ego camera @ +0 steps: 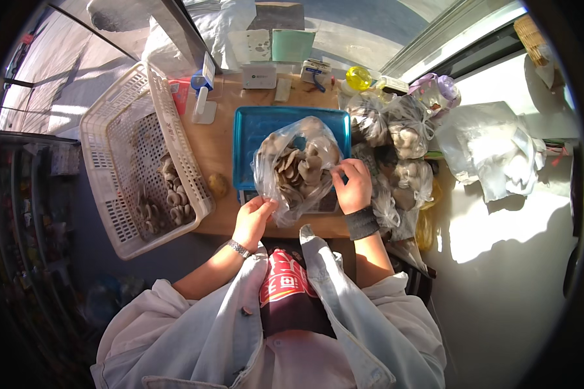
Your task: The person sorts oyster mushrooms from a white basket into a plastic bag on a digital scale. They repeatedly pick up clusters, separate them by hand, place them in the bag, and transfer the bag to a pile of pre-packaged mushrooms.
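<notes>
A clear plastic bag (292,209) full of grey-brown oyster mushrooms (301,165) rests on a blue weighing scale tray (246,121) in the middle of the wooden table. My left hand (256,214) pinches the bag's near left edge between thumb and fingers. On the opposite side, my right hand (353,184) grips the bag's right edge with bent fingers. The bag's mouth is spread, and mushrooms show through it. Part of the scale's display, below the tray, is hidden by the bag.
To the left, a white plastic basket (112,214) holds loose oyster mushrooms (175,194). A potato-like lump (218,185) lies beside it. Tied bags of mushrooms (410,138) crowd the right side, near a stack of plastic bags (491,146). A white box (259,77) stands at the back.
</notes>
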`<move>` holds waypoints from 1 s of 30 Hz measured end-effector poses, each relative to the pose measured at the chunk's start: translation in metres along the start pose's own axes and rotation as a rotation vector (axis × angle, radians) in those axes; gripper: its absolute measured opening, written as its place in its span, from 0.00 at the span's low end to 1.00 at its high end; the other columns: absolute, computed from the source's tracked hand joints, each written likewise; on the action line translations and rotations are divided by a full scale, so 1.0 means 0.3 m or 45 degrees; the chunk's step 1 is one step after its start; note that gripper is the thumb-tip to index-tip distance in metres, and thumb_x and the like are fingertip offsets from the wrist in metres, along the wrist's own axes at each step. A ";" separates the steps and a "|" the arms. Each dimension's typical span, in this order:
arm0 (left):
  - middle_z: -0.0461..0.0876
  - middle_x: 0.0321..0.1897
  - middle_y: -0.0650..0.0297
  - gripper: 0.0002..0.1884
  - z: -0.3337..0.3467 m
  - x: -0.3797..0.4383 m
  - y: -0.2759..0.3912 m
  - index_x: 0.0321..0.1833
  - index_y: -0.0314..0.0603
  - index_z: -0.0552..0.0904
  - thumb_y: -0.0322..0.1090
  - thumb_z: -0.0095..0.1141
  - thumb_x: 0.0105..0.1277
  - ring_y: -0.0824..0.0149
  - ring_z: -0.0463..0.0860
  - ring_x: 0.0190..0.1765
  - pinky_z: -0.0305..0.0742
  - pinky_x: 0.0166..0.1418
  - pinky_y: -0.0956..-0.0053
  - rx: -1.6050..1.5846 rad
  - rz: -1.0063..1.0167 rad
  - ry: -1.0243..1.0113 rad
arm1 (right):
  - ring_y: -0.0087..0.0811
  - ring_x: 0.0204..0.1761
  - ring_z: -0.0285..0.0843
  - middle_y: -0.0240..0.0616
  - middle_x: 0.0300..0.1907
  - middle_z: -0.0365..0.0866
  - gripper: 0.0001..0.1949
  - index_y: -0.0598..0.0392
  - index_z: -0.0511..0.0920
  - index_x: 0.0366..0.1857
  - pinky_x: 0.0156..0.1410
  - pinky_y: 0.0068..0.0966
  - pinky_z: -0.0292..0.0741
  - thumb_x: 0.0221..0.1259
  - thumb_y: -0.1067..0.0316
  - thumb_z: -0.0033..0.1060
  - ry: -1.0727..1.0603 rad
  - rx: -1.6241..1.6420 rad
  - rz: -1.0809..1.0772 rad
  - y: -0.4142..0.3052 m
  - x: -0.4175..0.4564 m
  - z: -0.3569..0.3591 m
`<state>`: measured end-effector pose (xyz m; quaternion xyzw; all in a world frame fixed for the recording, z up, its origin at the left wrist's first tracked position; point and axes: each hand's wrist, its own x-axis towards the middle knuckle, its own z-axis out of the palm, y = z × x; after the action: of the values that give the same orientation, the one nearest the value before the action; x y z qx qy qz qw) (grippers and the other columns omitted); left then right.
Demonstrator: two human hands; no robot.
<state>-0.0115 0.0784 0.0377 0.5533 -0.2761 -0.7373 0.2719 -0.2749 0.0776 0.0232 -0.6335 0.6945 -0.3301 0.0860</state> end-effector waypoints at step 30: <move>0.72 0.70 0.63 0.23 0.211 0.070 0.333 0.71 0.42 0.71 0.28 0.53 0.72 0.67 0.75 0.65 0.76 0.62 0.66 -0.419 0.312 -0.577 | 0.26 0.51 0.81 0.36 0.45 0.80 0.16 0.59 0.69 0.49 0.55 0.24 0.81 0.60 0.90 0.45 -0.325 1.440 0.602 -0.328 0.175 -0.071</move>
<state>-0.0681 0.0003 0.1093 0.2858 -0.2713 -0.8386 0.3762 -0.2150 0.0378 0.1110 -0.3537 0.5181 -0.5404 0.5608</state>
